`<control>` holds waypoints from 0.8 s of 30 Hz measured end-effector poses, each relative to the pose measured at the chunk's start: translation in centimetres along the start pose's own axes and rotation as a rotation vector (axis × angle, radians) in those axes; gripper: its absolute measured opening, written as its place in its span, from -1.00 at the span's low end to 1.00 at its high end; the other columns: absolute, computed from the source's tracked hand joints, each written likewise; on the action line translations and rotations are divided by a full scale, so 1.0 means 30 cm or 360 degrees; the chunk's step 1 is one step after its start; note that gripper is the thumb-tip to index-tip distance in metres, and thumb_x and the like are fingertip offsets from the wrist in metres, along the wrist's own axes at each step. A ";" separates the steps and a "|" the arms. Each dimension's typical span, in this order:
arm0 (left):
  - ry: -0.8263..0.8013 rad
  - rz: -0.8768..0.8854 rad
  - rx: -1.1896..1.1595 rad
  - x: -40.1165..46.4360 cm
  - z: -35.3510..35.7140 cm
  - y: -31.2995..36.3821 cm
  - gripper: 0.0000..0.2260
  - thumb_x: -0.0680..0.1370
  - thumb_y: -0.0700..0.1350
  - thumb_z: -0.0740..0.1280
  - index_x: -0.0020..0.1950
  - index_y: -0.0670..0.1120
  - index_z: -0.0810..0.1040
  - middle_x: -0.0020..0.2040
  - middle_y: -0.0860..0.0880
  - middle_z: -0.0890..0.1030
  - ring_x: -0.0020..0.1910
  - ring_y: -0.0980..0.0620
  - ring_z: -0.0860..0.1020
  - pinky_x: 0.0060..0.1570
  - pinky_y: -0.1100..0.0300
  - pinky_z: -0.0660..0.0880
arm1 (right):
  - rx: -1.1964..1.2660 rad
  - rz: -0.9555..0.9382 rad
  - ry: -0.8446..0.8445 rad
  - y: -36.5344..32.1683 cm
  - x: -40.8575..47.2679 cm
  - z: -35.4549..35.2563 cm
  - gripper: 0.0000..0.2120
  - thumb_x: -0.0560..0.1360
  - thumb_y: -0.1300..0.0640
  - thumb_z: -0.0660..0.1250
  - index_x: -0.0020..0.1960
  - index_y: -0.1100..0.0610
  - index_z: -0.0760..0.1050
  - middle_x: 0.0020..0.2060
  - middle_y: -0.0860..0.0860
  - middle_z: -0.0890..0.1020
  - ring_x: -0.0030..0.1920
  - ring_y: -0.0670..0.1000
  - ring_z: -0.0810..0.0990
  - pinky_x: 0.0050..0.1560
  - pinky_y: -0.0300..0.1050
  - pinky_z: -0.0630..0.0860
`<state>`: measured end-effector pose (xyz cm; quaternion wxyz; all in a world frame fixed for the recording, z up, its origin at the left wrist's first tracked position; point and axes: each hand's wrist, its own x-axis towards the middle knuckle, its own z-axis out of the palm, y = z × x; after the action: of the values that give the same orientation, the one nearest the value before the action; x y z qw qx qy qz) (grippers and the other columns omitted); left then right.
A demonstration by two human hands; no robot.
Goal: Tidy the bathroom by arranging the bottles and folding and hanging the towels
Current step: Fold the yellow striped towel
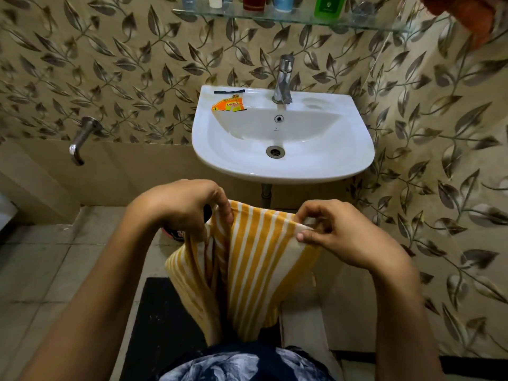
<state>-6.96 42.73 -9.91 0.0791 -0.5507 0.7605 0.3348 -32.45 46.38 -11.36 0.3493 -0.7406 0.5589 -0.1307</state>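
Two hands hold one striped towel by its top edge, in front of the sink.

The left hand [187, 207], palm down with fingers curled, has its grip pinched on the left end of the yellow-and-white towel [255, 259]. The right hand [338, 232], knuckles up, has its grip pinching the right end between thumb and fingertips. The towel hangs doubled below both hands, above a dark mat [165, 320]. Behind it: one white sink [283, 169], one orange sachet [228, 104] on its rim, one tap [283, 78]. One glass shelf [288, 19] carries at least five bottles [330, 6], cropped by the frame.
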 end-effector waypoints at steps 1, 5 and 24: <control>0.0012 -0.0022 0.0002 0.002 0.005 -0.004 -0.55 0.29 -0.27 0.47 -0.10 0.29 0.53 0.12 0.15 0.44 0.07 0.06 0.46 0.03 0.10 0.54 | -0.0014 0.0006 0.0061 -0.004 0.001 0.007 -0.86 0.45 0.10 0.42 -0.12 -0.13 0.51 -0.13 -0.19 0.54 -0.14 -0.23 0.48 -0.21 -0.26 0.41; 0.0108 -0.0105 -0.0101 0.000 0.001 -0.024 -0.53 0.29 -0.30 0.46 -0.16 0.31 0.51 0.18 0.08 0.46 0.09 0.00 0.49 -0.03 0.08 0.57 | -0.0021 -0.0039 0.0313 -0.041 0.001 0.035 -0.80 0.46 0.15 0.41 -0.01 -0.10 0.50 -0.10 -0.18 0.56 -0.07 -0.23 0.52 -0.13 -0.28 0.51; 0.0426 -0.0116 -0.0531 -0.009 -0.025 -0.038 -0.53 0.32 -0.27 0.49 0.10 0.14 0.49 0.28 0.08 0.40 0.12 0.08 0.42 -0.01 0.18 0.44 | 0.0356 0.0093 0.0467 -0.027 0.011 -0.006 -0.87 0.53 -0.01 0.28 -0.06 0.00 0.57 -0.21 -0.12 0.61 -0.16 -0.16 0.54 -0.22 -0.31 0.40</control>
<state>-5.66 42.31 -9.70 -0.1029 -0.6228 0.6779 0.3768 -31.85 46.13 -10.76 0.3479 -0.6537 0.6070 -0.2884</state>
